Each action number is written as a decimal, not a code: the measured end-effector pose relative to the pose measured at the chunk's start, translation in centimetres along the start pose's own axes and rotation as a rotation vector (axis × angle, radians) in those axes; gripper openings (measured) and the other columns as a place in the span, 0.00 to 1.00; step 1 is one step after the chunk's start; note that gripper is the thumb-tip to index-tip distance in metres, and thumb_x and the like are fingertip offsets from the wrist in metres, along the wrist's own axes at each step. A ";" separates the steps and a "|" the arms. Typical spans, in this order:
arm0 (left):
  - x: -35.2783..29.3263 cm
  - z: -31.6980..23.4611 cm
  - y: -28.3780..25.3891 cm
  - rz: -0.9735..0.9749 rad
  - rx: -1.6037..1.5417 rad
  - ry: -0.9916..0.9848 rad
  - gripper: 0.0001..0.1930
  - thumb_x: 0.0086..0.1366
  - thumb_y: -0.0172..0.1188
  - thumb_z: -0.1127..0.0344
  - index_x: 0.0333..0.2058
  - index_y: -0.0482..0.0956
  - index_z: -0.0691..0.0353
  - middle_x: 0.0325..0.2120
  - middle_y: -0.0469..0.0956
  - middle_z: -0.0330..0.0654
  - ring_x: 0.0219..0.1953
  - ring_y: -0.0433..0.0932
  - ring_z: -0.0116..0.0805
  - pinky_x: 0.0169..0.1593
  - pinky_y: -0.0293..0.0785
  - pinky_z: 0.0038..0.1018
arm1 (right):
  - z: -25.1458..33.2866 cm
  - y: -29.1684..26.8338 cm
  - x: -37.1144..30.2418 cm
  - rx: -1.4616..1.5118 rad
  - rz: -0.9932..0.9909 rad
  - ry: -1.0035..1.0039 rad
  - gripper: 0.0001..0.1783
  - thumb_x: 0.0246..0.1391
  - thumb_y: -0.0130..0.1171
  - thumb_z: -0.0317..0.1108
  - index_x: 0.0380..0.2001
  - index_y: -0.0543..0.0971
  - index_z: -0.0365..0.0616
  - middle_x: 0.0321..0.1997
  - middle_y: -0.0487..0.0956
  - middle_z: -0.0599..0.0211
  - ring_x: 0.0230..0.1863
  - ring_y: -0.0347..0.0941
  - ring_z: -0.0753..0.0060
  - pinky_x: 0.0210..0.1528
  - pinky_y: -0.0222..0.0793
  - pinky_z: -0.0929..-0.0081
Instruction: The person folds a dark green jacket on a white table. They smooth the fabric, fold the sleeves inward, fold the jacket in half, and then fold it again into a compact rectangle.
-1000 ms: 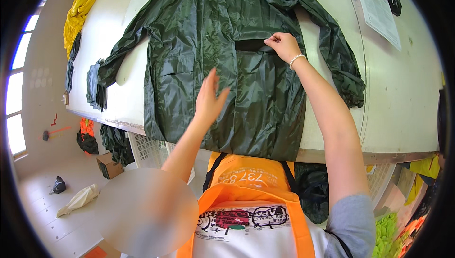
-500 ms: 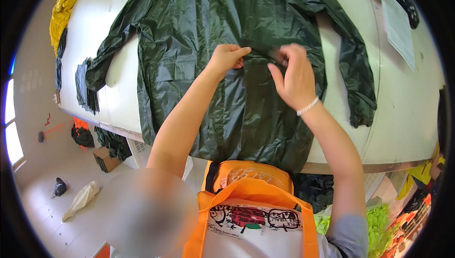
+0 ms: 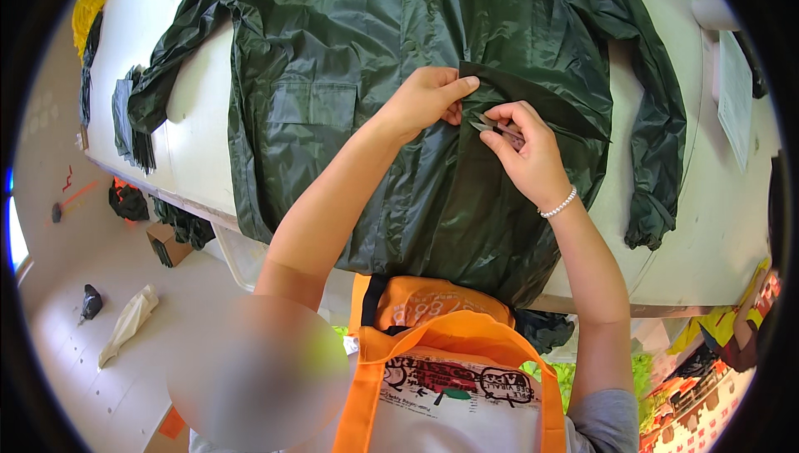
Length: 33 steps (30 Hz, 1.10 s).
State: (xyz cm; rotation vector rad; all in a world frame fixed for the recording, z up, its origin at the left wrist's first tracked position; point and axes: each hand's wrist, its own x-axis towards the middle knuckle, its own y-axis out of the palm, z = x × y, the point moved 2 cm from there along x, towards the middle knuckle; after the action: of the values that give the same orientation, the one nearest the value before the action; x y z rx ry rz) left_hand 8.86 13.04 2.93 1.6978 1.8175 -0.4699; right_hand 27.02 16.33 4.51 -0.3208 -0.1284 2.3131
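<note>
Here the white table (image 3: 732, 237) takes up most of the view, its near edge curving across the lower part of the picture. Spread flat on it is a dark green raincoat (image 3: 399, 29), front side up, its hem hanging just over the near edge and its two sleeves lying out to either side. A closed pocket (image 3: 312, 108) sits on the coat's left half. On the right half a pocket flap (image 3: 541, 103) is lifted and folded upward, away from the cloth beneath. A sheet of paper (image 3: 736, 95) lies near the table's right edge, well apart from the coat, and a small pile of dark green cloth (image 3: 129, 120) rests at the left edge. The left hand (image 3: 424, 99) lies on the middle of the coat, its thumb and fingers pressed together on the left corner of the flap. The right hand (image 3: 528, 153), with a white bead bracelet (image 3: 559, 203) at the wrist, is just beside it, fingers curled, pinching a small pair of metal snips (image 3: 493, 127) whose tips touch the lower edge of the flap. The two hands are near each other but not touching.
</note>
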 end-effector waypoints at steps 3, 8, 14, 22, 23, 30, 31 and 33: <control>-0.2 -0.2 0.0 0.008 -0.007 0.000 0.16 0.65 0.58 0.55 0.26 0.74 0.63 0.21 0.73 0.36 0.24 0.72 0.23 0.30 0.71 0.22 | 0.0 -0.3 0.4 0.012 0.039 0.008 0.10 0.50 0.62 0.25 0.36 0.74 0.36 0.36 0.73 0.66 0.36 0.73 0.73 0.41 0.72 0.79; 0.0 0.2 -0.1 -0.007 -0.013 -0.010 0.16 0.65 0.58 0.55 0.25 0.73 0.63 0.21 0.73 0.36 0.24 0.71 0.23 0.29 0.71 0.22 | -0.1 -0.5 1.1 0.044 0.081 0.027 0.09 0.50 0.62 0.25 0.34 0.74 0.36 0.34 0.72 0.68 0.33 0.71 0.77 0.38 0.71 0.81; -0.1 0.0 0.0 -0.036 0.015 -0.012 0.16 0.64 0.58 0.56 0.25 0.73 0.62 0.21 0.72 0.35 0.24 0.71 0.23 0.29 0.70 0.22 | -0.4 -0.7 1.2 0.088 0.081 0.077 0.10 0.50 0.62 0.25 0.35 0.74 0.36 0.32 0.72 0.70 0.32 0.69 0.81 0.36 0.69 0.83; -1.5 -0.7 2.6 -0.609 0.914 0.832 0.10 0.53 0.66 0.67 0.31 0.79 0.67 0.43 0.75 0.44 0.41 0.73 0.40 0.41 0.71 0.30 | -1.9 -5.0 -7.7 0.237 -0.281 0.121 0.15 0.48 0.66 0.27 0.41 0.75 0.41 0.32 0.70 0.76 0.26 0.61 0.90 0.30 0.60 0.89; -2.4 -1.4 3.7 -0.580 0.964 0.958 0.09 0.53 0.65 0.69 0.33 0.81 0.64 0.46 0.75 0.45 0.48 0.72 0.44 0.47 0.69 0.32 | -1.1 -6.9 -9.9 0.137 -0.357 0.126 0.18 0.48 0.67 0.27 0.43 0.74 0.41 0.32 0.70 0.76 0.25 0.60 0.89 0.29 0.59 0.89; -4.2 4.7 6.7 -0.212 1.329 0.853 0.09 0.50 0.56 0.72 0.32 0.77 0.61 0.52 0.73 0.44 0.59 0.66 0.45 0.64 0.53 0.48 | -10.2 -22.5 -25.6 -0.287 -1.228 0.281 0.32 0.43 0.71 0.31 0.52 0.71 0.36 0.52 0.75 0.60 0.38 0.73 0.81 0.37 0.69 0.83; -4.4 4.6 7.3 -0.223 1.369 0.830 0.10 0.50 0.57 0.71 0.34 0.77 0.60 0.53 0.73 0.44 0.60 0.65 0.46 0.64 0.53 0.48 | -10.6 -22.7 -25.4 -0.138 -1.140 0.323 0.32 0.43 0.71 0.31 0.52 0.71 0.34 0.52 0.75 0.59 0.40 0.73 0.79 0.38 0.69 0.82; -4.8 4.0 8.8 -0.257 1.443 0.778 0.12 0.51 0.59 0.70 0.36 0.77 0.60 0.53 0.73 0.44 0.61 0.64 0.46 0.64 0.51 0.49 | -11.2 -22.3 -24.9 0.150 -0.939 0.388 0.32 0.44 0.70 0.29 0.52 0.71 0.32 0.52 0.75 0.57 0.44 0.73 0.77 0.41 0.70 0.80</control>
State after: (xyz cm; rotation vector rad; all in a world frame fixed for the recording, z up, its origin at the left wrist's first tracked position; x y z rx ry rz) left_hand 18.29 7.92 4.21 2.8193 2.4395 -1.7255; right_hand 62.14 13.62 2.69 -0.4951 0.0803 1.2975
